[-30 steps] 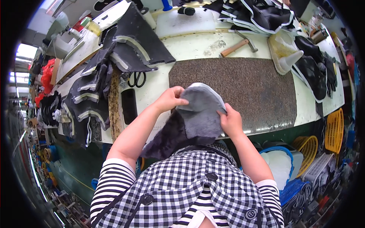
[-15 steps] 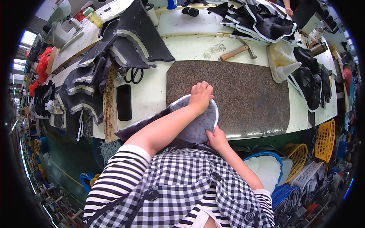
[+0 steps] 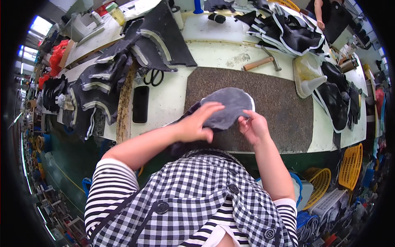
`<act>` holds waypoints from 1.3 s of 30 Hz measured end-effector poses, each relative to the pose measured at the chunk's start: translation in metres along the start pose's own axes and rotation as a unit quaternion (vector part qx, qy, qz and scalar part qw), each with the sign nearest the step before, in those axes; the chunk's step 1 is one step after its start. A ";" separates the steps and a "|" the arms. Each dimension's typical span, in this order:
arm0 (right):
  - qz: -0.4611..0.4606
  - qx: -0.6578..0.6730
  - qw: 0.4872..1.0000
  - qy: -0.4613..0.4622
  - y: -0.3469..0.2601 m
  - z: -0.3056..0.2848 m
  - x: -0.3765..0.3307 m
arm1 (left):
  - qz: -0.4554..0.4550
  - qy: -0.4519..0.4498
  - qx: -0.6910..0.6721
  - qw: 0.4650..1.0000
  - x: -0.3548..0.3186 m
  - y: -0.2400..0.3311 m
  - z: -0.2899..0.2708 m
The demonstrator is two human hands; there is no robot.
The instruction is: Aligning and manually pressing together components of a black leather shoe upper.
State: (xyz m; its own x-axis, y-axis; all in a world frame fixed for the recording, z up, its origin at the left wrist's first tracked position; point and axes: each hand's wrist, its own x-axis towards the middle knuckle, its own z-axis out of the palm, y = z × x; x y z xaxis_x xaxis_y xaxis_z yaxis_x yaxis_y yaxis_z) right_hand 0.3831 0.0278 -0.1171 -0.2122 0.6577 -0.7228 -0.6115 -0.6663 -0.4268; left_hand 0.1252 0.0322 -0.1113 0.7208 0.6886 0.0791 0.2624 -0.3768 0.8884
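Observation:
A grey fleecy lining piece [image 3: 230,105] with a white edge and a rounded far end lies across the brown speckled mat [image 3: 284,119]. Its darker part runs toward my body at the left, partly hidden under my left forearm. My left hand [image 3: 199,122] is over its left side, fingers stretched and thumb apart, slightly blurred. At the piece's right edge is my right hand [image 3: 254,126], its fingers curled and the thumb and forefinger pinching the rim.
Dark pieces with pale curved strips [image 3: 96,86] pile up at left, near scissors [image 3: 154,77] and a black phone [image 3: 140,104]. Beyond the mat lies a hammer [image 3: 263,62]. A glue container [image 3: 306,76] and black boot parts [image 3: 331,96] stand at right. A person's arm [image 3: 318,14] shows far right.
The lining piece has moved away from my body and turned, its rounded end now farther onto the mat. My left hand has left its far edge and opened; my right hand has moved up and right.

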 end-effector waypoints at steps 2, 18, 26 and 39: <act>-0.002 0.035 0.998 -0.043 -0.015 0.025 0.002 | -0.132 0.063 0.083 0.986 -0.024 0.038 0.011; -0.159 -0.315 0.880 -0.319 -0.094 0.055 0.047 | -0.280 0.086 -0.313 0.904 -0.028 0.058 -0.146; -0.270 -0.078 0.951 -0.132 -0.009 0.057 0.010 | -0.272 0.170 -0.073 0.944 -0.036 0.052 -0.092; -0.100 -0.506 0.855 0.052 0.083 -0.092 -0.027 | -0.211 -0.033 0.232 0.949 0.052 -0.051 -0.030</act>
State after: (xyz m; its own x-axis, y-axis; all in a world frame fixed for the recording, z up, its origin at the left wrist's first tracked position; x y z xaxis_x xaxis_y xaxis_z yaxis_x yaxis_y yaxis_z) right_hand 0.4076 -0.0778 -0.1830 -0.0797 0.7945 -0.6021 0.3554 -0.5416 -0.7618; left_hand 0.1298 0.1058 -0.1391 0.5240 0.8040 -0.2812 0.7793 -0.3193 0.5392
